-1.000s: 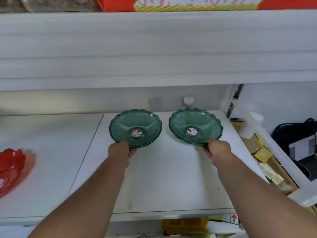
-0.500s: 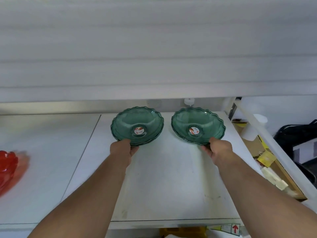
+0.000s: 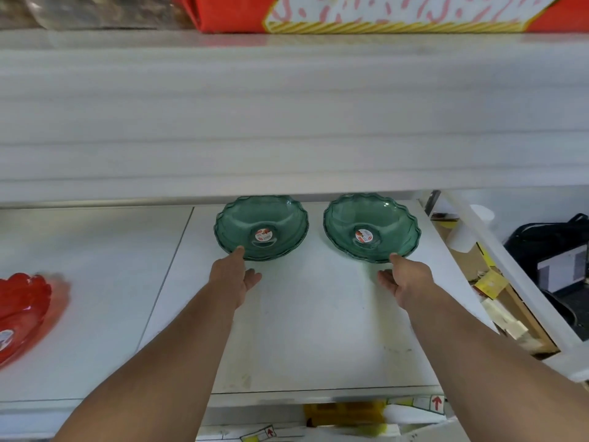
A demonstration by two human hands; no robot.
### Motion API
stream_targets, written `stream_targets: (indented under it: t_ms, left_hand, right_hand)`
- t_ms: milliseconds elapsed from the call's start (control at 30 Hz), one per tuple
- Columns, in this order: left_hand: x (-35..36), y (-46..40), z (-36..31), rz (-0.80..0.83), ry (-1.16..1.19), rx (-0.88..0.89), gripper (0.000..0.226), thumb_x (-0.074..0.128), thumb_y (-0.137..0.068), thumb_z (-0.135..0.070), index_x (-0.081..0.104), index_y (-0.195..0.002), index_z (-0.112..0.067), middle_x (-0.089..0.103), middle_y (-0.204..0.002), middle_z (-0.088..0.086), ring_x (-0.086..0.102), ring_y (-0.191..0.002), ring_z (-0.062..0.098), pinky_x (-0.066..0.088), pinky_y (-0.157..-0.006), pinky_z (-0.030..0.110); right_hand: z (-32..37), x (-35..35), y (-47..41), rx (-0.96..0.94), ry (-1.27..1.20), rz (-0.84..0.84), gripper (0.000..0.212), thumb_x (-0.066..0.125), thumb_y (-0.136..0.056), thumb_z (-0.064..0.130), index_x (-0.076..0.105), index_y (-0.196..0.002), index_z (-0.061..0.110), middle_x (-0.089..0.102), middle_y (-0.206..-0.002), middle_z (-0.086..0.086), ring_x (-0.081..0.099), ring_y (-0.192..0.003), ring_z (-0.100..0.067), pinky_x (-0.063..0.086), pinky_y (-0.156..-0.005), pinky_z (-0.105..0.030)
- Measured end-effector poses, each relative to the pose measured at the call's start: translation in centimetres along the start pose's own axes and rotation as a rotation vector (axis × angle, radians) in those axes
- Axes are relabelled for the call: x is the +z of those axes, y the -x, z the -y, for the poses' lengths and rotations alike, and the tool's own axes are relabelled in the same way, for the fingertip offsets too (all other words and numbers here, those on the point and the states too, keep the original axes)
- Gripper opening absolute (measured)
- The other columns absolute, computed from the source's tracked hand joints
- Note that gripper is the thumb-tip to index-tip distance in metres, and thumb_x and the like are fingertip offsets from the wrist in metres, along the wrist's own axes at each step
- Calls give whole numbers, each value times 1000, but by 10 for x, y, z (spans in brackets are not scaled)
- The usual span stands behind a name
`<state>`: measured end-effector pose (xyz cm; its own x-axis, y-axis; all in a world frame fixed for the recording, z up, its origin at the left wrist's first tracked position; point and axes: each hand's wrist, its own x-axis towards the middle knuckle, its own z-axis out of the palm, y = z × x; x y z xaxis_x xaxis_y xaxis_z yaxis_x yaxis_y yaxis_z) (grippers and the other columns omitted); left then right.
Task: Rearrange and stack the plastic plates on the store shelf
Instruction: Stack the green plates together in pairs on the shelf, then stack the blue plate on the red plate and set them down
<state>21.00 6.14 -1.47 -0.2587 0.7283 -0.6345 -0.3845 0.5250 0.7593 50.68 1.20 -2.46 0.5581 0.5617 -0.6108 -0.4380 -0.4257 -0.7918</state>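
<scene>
While two green plates (image 3: 261, 226) (image 3: 371, 226) are set side by side on the shelf (image 3: 318, 330), each near rim is touched. Fingers of the left hand (image 3: 234, 277) and right hand (image 3: 406, 275) are loosened, nothing gripped, probably for alignment.

**Glossy plastic on a matt shelf**

The two green plates (image 3: 261, 226) (image 3: 371, 226) at centre frame look like translucent, glossy plastic with ribbed, scalloped rims, each bearing a paper-like sticker. The red plate (image 3: 22, 309) at the left edge is equally shiny and see-through. The white shelf (image 3: 312, 330) beneath is smooth, matt and faintly scuffed.
</scene>
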Motion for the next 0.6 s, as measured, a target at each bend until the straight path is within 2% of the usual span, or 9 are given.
stream_targets:
  t_ms: [100, 167, 267, 333, 400, 433, 467, 533, 600]
  left_hand:
    - [-19, 5, -1, -5, -84, 17, 40, 62, -96, -21, 53, -131, -5, 53, -109, 12, 60, -104, 27, 59, -87, 45]
    - [-35, 8, -2, 15, -174, 48, 39, 60, -95, -19, 55, -130, -2, 56, -103, 11, 59, -99, 26, 57, -89, 43]
    - [-59, 16, -4, 45, -478, 186, 44, 54, -95, -20, 52, -135, -1, 57, -128, 19, 57, -107, 30, 50, -97, 42]
    - [-78, 22, -5, 21, -804, 325, 51, 53, -97, -26, 45, -144, -7, 47, -147, 14, 50, -126, 31, 39, -98, 28]
    - [-100, 26, -4, 22, -1051, 414, 60, 51, -96, -34, 36, -151, -15, 39, -154, 9, 44, -135, 28, 36, -101, 29]
    - [-111, 29, -2, 21, -1157, 444, 63, 50, -96, -39, 32, -153, -18, 34, -157, 7, 39, -139, 27, 35, -107, 33]
    - [-122, 33, -2, 15, -1267, 468, 66, 47, -96, -42, 28, -155, -20, 28, -160, 5, 33, -143, 27, 32, -113, 37]
    - [-142, 43, -2, -23, -1436, 500, 68, 43, -97, -46, 22, -157, -21, 20, -164, 4, 23, -148, 26, 26, -118, 42]
    - [-159, 59, -2, -82, -1510, 502, 69, 42, -97, -46, 20, -157, -21, 18, -164, 5, 22, -149, 26, 25, -118, 43]
  right_hand:
    - [-14, 4, 26, -1, 74, -34, 16, 60, -96, 19, 58, -103, 5, 61, -90, -11, 60, -69, -22, 58, -88, -39]
    - [-25, 12, 47, -58, 174, -41, 17, 60, -93, 20, 58, -83, 7, 59, -81, -11, 55, -71, -25, 53, -73, -37]
    - [-41, 30, 76, -226, 369, 23, 33, 58, -92, 20, 45, -62, 13, 46, -68, -8, 42, -61, -23, 36, -59, -29]
    - [-50, 44, 97, -336, 483, 123, 34, 58, -92, 21, 43, -63, 15, 45, -65, -3, 39, -60, -22, 33, -58, -28]
    - [-54, 60, 119, -446, 648, 275, 22, 60, -93, 28, 56, -73, 19, 55, -73, 3, 53, -72, -23, 41, -67, -28]
    - [-56, 68, 130, -489, 753, 365, 13, 60, -93, 32, 63, -88, 21, 62, -86, 3, 59, -84, -24, 46, -75, -29]
    - [-58, 74, 140, -533, 885, 449, 24, 59, -95, 36, 66, -111, 19, 66, -107, 0, 62, -100, -24, 49, -86, -31]
    - [-60, 87, 158, -658, 1198, 591, 57, 53, -99, 44, 44, -148, 16, 51, -147, -3, 51, -132, -24, 40, -107, -31]
    - [-65, 98, 177, -829, 1447, 695, 69, 46, -100, 51, 27, -157, 18, 32, -162, -3, 33, -147, -24, 29, -117, -35]
